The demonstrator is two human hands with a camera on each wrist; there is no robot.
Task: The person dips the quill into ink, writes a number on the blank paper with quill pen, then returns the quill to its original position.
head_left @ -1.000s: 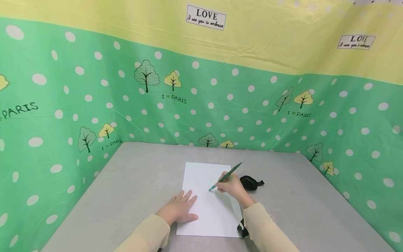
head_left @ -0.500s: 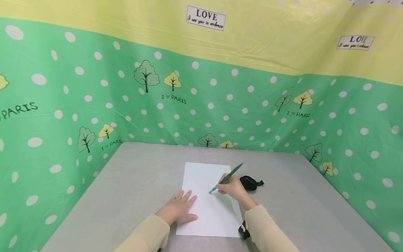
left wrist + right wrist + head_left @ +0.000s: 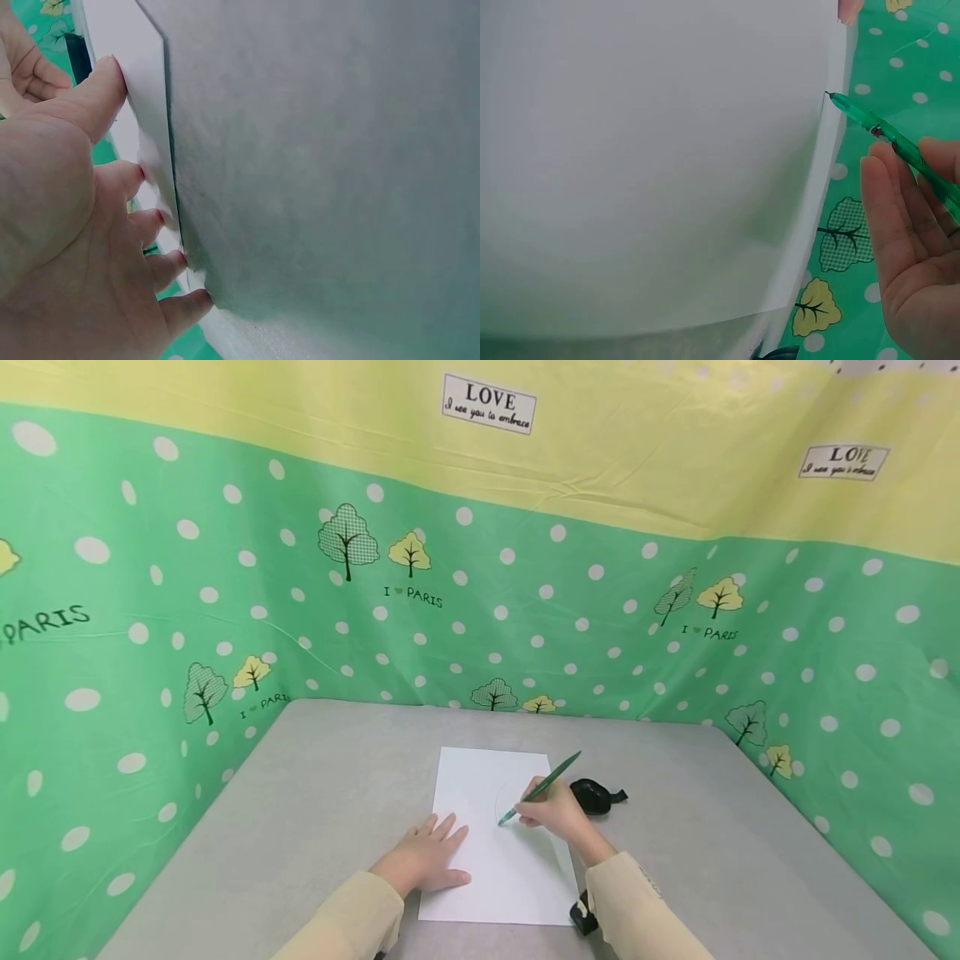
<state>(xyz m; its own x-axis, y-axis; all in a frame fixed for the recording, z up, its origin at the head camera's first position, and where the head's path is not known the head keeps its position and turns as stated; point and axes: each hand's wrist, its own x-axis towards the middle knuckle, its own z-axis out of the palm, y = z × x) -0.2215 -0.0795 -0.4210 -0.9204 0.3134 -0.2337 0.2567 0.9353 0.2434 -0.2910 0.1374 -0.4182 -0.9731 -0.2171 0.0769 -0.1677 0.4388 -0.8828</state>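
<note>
Pinching the green pen (image 3: pixel 542 789), her right hand (image 3: pixel 553 812) kept its tip on the paper (image 3: pixel 480 860), shaft slanting toward the table's far-right corner, while her flat left hand (image 3: pixel 427 856) pinned the sheet's left edge.

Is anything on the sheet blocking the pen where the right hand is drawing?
Nothing visible does. The right hand holds the green pen with its tip on the white paper, beside a faint curved line. The left hand lies flat on the sheet's left edge, apart from the tip. The black object sits off the paper.
</note>
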